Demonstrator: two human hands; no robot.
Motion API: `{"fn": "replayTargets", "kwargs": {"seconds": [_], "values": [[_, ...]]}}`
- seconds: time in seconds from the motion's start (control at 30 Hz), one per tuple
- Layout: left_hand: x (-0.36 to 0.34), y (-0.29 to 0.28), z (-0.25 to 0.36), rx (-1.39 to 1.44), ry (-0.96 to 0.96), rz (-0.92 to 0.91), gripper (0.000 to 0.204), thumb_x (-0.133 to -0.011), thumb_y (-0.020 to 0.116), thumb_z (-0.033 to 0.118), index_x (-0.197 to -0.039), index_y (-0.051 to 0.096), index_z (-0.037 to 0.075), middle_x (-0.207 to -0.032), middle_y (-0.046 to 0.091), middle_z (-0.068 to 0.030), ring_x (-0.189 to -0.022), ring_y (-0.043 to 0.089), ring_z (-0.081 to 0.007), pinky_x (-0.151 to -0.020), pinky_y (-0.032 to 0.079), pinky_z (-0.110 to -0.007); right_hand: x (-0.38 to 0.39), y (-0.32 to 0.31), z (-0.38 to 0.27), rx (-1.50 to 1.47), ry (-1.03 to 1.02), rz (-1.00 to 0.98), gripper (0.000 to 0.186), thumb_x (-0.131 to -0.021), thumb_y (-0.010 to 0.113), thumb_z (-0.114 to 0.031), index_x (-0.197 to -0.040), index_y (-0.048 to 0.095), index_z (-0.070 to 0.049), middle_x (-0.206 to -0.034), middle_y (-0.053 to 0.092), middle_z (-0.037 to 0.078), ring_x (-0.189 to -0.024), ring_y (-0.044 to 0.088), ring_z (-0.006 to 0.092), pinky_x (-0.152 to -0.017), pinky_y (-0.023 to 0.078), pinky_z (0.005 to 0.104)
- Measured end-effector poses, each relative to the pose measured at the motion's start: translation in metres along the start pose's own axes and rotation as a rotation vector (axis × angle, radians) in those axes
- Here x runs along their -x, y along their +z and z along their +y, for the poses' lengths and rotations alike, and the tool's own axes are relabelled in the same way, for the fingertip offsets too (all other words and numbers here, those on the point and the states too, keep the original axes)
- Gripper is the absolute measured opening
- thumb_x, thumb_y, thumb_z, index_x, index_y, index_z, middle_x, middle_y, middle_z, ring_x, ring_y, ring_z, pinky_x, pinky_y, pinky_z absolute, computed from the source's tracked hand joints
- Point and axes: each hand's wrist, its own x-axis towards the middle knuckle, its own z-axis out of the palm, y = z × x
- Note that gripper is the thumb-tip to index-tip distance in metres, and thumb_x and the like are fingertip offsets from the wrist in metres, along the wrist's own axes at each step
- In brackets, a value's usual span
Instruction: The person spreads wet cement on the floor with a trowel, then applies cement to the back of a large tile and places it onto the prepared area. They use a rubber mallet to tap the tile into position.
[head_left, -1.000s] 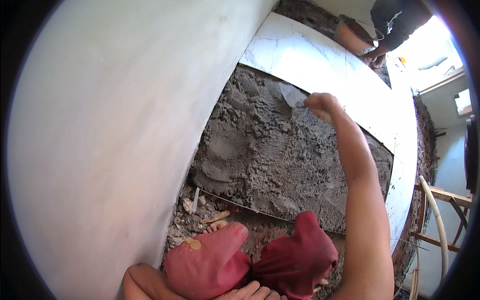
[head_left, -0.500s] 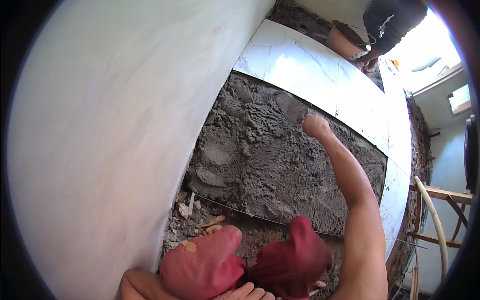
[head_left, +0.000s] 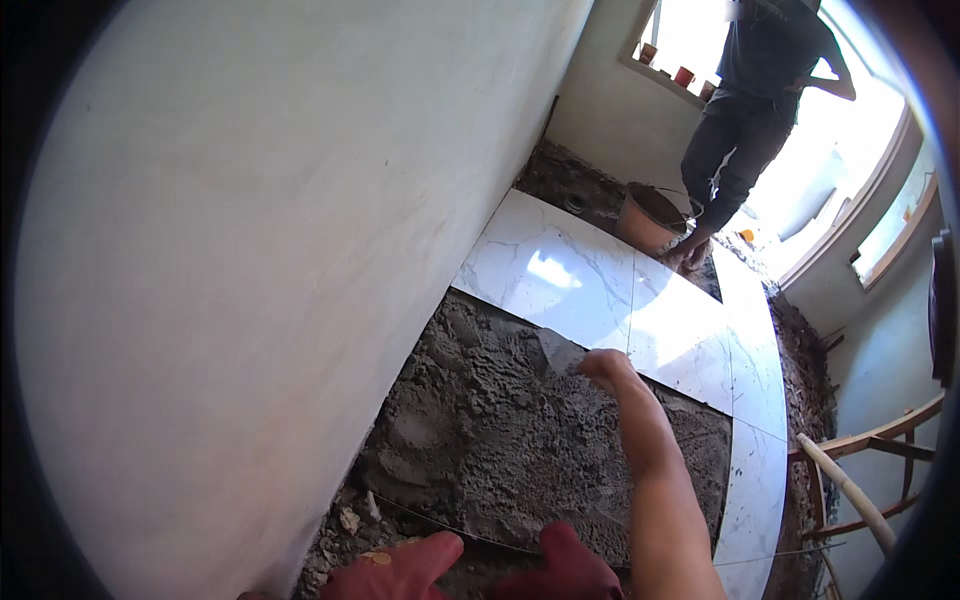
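My right hand (head_left: 606, 368) reaches out over a bed of wet grey mortar (head_left: 500, 430), its fingers closed on what looks like a trowel. The grey trowel blade (head_left: 559, 350) lies flat on the mortar, close to the edge of the laid tiles; its handle is hidden in my fist. White marble-patterned tiles (head_left: 590, 300) border the mortar on the far and right sides. The near part of the mortar is rough and lumpy. My left hand is out of the picture. My knees in red cloth (head_left: 400, 568) show at the lower edge.
A pale wall (head_left: 250, 300) rises along the left. Beyond the tiles, a co-worker in dark clothes (head_left: 745, 130) stands beside an orange bucket (head_left: 642, 228). A string (head_left: 430, 518) crosses the near mortar edge. Wooden framing (head_left: 850, 445) and a pale pole (head_left: 845, 485) are at right.
My view has tilted up, bringing in more of the co-worker and the window. My left hand has dropped out of sight. My right hand stays on the trowel near the tile edge.
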Motion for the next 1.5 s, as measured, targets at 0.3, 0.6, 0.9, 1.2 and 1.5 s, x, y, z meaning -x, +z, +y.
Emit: {"fn": "replayTargets", "kwargs": {"seconds": [0.3,0.6,0.9,1.2,1.5], "values": [[0.007,0.016,-0.014,-0.108,0.258,0.443,0.022,-0.082,0.05,0.02,-0.091,0.063,0.004,-0.098,0.057,-0.0121,-0.094,0.052,-0.026,-0.082,0.039,-0.038,0.029,0.017,-0.026,-0.382,-0.143,0.109,0.038,-0.096,0.045,-0.036,-0.121,0.063,-0.014,-0.117,0.062,0.017,-0.104,0.06,0.0317,-0.092,0.047,0.0437],[0.002,0.034,0.003,-0.245,0.046,0.164,0.029,-0.081,0.051,0.021,-0.097,0.063,0.0,-0.097,0.058,-0.0132,-0.096,0.053,-0.027,-0.083,0.039,-0.039,-0.052,0.076,0.038,-0.488,0.068,0.069,0.051,-0.084,0.056,-0.049,-0.119,0.063,-0.011,-0.126,0.059,0.012,-0.117,0.055,0.0303,-0.096,0.045,0.0393],[0.001,-0.015,0.005,0.008,0.058,-0.022,0.041,-0.087,0.046,0.029,-0.116,0.054,0.001,-0.091,0.056,-0.0117,-0.085,0.055,-0.0252,-0.079,0.042,-0.038,0.084,0.074,-0.019,0.045,-0.156,0.259,0.04,-0.093,0.046,-0.037,-0.108,0.057,-0.002,-0.097,0.067,0.022,-0.093,0.065,0.0374,-0.081,0.052,0.048],[-0.004,-0.003,0.002,-0.124,0.019,0.036,0.043,-0.084,0.048,0.025,-0.119,0.053,0.001,-0.093,0.055,-0.0103,-0.088,0.054,-0.0252,-0.081,0.042,-0.037,0.026,0.072,0.008,0.068,0.08,0.259,0.033,-0.094,0.044,-0.028,-0.11,0.061,-0.005,-0.105,0.067,0.016,-0.097,0.067,0.0287,-0.078,0.055,0.043],[-0.003,0.0,0.007,-0.167,0.027,0.067,0.04,-0.084,0.046,0.022,-0.118,0.054,0.002,-0.093,0.057,-0.0098,-0.087,0.054,-0.0231,-0.08,0.042,-0.036,0.061,-0.053,-0.034,0.231,-0.011,-0.049,0.035,-0.091,0.055,-0.037,-0.11,0.069,-0.011,-0.11,0.067,0.01,-0.101,0.063,0.0281,-0.087,0.05,0.0399]]}}
